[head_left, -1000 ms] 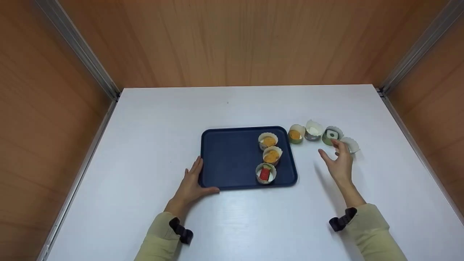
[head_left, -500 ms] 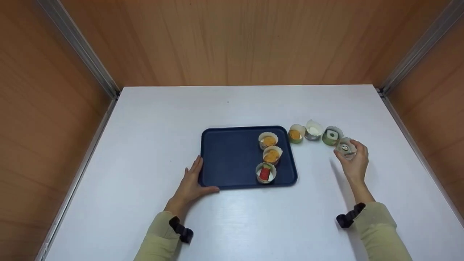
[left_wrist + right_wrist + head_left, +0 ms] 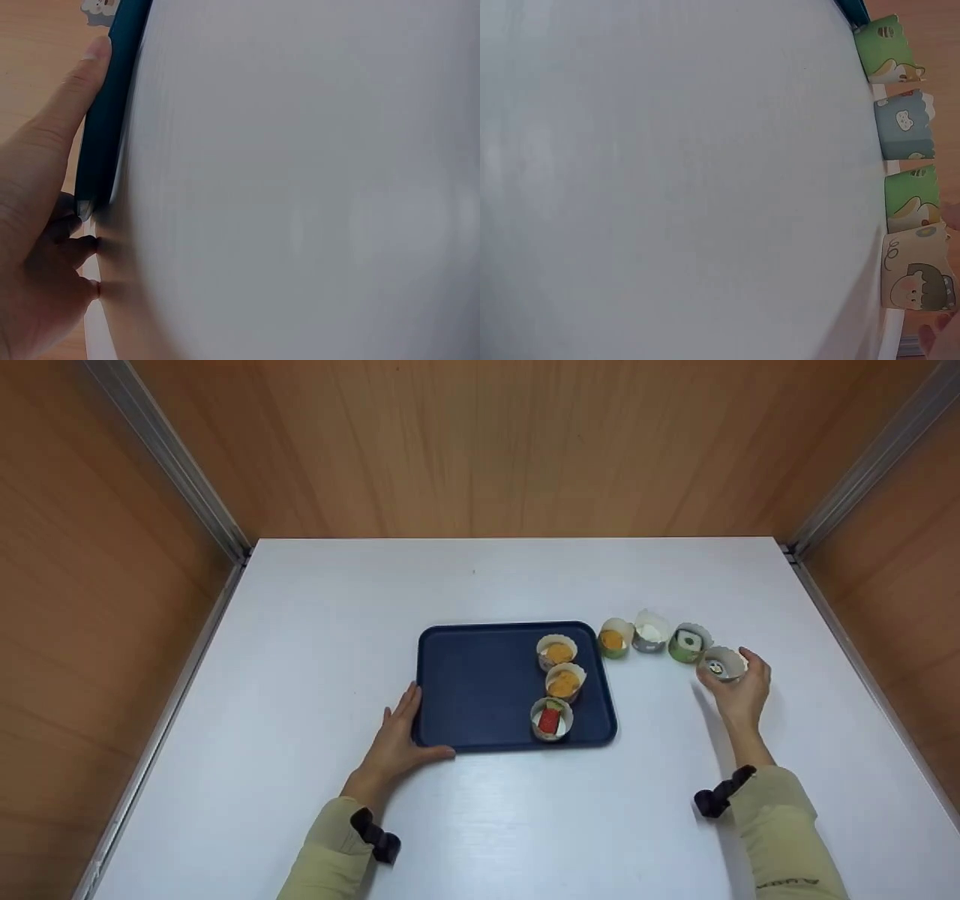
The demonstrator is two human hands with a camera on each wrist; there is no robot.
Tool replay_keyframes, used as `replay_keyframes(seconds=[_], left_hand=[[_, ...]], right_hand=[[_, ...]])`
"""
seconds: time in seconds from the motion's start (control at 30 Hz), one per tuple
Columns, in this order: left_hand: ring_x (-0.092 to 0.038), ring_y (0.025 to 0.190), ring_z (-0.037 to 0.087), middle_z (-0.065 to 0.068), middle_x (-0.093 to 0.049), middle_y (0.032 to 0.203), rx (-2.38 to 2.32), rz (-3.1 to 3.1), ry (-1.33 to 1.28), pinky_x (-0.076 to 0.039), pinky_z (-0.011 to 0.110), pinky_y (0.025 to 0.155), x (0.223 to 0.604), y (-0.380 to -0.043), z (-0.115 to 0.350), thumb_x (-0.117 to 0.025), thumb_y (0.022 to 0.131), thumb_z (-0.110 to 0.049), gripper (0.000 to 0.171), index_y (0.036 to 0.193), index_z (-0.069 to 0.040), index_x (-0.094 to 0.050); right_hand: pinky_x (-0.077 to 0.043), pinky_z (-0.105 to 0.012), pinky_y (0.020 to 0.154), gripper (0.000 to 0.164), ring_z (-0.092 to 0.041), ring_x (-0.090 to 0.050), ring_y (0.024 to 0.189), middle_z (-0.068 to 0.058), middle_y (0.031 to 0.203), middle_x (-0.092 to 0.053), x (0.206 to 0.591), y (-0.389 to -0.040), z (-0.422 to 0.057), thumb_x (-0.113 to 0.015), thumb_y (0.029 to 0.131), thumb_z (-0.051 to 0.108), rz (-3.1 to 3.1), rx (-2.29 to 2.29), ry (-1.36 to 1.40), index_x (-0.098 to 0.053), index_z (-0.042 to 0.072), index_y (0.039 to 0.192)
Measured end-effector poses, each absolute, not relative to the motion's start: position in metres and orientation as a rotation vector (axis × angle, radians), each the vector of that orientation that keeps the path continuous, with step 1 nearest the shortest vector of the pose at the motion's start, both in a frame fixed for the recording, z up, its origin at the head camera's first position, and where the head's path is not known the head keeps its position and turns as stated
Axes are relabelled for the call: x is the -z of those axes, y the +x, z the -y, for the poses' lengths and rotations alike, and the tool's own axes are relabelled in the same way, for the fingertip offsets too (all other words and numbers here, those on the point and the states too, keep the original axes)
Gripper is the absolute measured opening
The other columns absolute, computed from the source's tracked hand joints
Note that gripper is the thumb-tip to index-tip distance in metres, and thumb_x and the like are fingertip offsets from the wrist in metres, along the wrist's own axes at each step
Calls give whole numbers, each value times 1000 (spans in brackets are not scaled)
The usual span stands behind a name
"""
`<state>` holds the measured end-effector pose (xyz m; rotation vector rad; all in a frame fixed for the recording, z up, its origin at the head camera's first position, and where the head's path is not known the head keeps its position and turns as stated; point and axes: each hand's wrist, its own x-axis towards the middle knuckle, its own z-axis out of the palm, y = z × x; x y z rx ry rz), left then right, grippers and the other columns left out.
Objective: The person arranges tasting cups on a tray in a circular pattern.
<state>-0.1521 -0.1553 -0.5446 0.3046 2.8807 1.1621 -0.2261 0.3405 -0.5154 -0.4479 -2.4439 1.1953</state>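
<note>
My left hand (image 3: 397, 742) lies at the near left corner of a dark blue tray (image 3: 480, 686), fingers straight along its side and thumb along the front edge. In the left wrist view the thumb (image 3: 75, 86) touches the tray rim (image 3: 112, 97). To the right, my right hand (image 3: 742, 694) holds a paper baking cup (image 3: 735, 658) between thumb and fingers; a small item with a dark mark shows inside. The right wrist view shows a cartoon face on this cup (image 3: 911, 281). A green paper cup (image 3: 684, 651) stands right beside it.
On the tray's right side, two cups with orange contents (image 3: 559, 652) and one cup with a red piece (image 3: 549, 721) form a column. A grey-blue cup (image 3: 650, 641) and a green cup with orange contents (image 3: 613, 649) stand right of the tray on the white table (image 3: 540, 825).
My right hand has moved right from near the green cup and taken hold of the end cup, which was tipped and now stands more upright. My left hand has stayed at the tray.
</note>
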Motion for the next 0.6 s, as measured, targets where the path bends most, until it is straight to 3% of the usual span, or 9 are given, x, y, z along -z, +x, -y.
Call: replay_keyframes(seconds=[0.2,0.6], left_hand=[[-13,132,26,14,-12,146,-1163,-2886,305,-4,48,106,546,-153,155,-77,55,-52,117,140,2,-17],[-14,132,25,13,-13,146,-1153,-2893,298,-3,46,107,547,-153,155,-77,55,-52,117,140,1,-18]], right_hand=[[-32,-45,93,70,-37,-37,111,-26,125,-35,520,-231,-344,-71,71,9,2451,-1217,-485,-34,-6,129],[-28,-39,102,75,-35,-31,123,-25,133,-34,521,-234,-349,-69,75,13,2517,-1271,-549,-27,-5,134]])
